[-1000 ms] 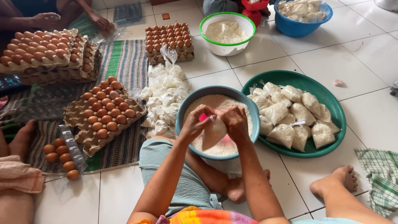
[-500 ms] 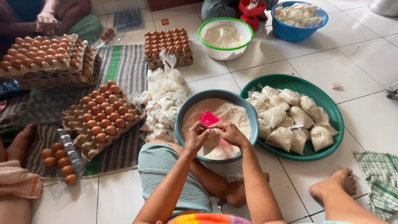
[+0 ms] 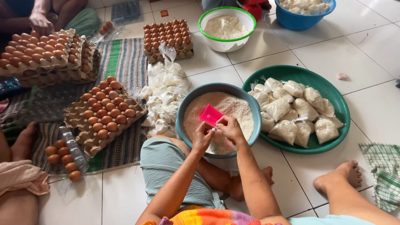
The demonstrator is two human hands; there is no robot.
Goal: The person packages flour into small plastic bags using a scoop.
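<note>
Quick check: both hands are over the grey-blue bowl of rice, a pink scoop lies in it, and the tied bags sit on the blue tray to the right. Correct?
Not quite: the tray holding the tied bags is green, not blue, as the head view shows. The rest holds: left hand and right hand are over the grey-blue bowl of rice, with the pink scoop in it.

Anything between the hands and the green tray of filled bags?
Nothing visible. Both hands, left and right, are over the rice bowl, pinching a small bag. The tray sits directly beside the bowl, on the right hand's side, rims nearly touching.
</note>
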